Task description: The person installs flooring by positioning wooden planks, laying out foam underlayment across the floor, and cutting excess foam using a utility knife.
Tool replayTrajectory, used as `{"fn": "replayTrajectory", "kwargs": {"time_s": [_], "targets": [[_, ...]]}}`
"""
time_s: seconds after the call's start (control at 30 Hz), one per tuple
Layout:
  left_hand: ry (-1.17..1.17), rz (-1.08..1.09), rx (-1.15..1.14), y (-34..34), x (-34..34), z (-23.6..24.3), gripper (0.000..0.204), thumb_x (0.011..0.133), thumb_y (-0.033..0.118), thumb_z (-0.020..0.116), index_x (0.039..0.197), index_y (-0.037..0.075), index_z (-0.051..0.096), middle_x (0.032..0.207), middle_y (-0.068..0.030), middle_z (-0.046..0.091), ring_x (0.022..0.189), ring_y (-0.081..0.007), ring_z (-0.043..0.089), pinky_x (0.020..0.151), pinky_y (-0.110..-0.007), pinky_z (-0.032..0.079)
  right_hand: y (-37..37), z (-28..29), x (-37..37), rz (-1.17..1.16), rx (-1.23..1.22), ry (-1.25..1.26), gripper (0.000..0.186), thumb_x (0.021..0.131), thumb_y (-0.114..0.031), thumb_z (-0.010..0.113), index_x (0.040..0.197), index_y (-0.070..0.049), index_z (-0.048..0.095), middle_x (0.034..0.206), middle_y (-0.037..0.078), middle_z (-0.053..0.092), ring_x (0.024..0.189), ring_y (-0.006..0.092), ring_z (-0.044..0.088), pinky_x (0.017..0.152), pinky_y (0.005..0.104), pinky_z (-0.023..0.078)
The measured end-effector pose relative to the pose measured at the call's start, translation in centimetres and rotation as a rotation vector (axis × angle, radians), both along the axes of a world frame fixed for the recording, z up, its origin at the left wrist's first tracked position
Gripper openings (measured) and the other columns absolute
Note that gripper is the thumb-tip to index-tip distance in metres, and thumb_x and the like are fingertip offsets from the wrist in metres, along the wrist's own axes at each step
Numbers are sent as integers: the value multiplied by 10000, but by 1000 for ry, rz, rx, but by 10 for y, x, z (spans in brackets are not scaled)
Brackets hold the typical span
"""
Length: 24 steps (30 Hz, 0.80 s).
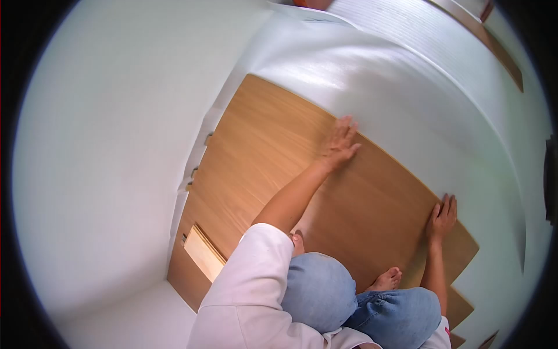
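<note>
Head view: the wood boards point(261, 134) are seen under the bare feet point(387, 280), next to the white sheet point(418, 110). At the boards' far edge, the left hand point(340, 144) and right hand point(444, 218) are placed well apart. Each grip is loose, with nothing held. The edge should likely be pressed evenly with both hands, so no bump is left.

Big plain white wall point(116, 145) takes up the whole left side, with a second white wall point(133, 314) meeting it down low. Shiny white sheeting point(407, 99) covers the floor up top. Some reddish thing point(314, 3) is cut off up there, plus a long brown strip point(501, 52) upper right and a black whatever-it-is point(550, 180) at the right rim, can't tell what.
</note>
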<state>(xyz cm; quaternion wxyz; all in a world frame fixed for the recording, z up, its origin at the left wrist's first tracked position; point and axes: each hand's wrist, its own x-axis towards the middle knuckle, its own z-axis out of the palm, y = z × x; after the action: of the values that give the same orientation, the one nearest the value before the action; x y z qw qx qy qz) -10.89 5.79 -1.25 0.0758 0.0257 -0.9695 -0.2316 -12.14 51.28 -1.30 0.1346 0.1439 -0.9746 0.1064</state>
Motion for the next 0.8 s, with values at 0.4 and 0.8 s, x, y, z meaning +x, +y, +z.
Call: {"fn": "replayTrajectory", "kwargs": {"time_s": [0.4,0.8], "targets": [[-31,320,-263,-74,43,4,822,992,501,525,1574,-18,264,1658,-200,228,1548,-346,177,1270,-486,114,10,2,-2,-22,79,-21,465,1004,-283,514,1424,-84,537,1500,182,482,1364,374,465,1098,520,384],[251,306,-215,-139,-10,-30,621,985,372,599,1477,21,455,1594,-203,350,1477,-399,304,1227,-526,232,-152,68,-81,430,-54,-243,491,939,-227,641,1377,-30,539,1445,189,519,1369,386,442,1152,495,352]]}}
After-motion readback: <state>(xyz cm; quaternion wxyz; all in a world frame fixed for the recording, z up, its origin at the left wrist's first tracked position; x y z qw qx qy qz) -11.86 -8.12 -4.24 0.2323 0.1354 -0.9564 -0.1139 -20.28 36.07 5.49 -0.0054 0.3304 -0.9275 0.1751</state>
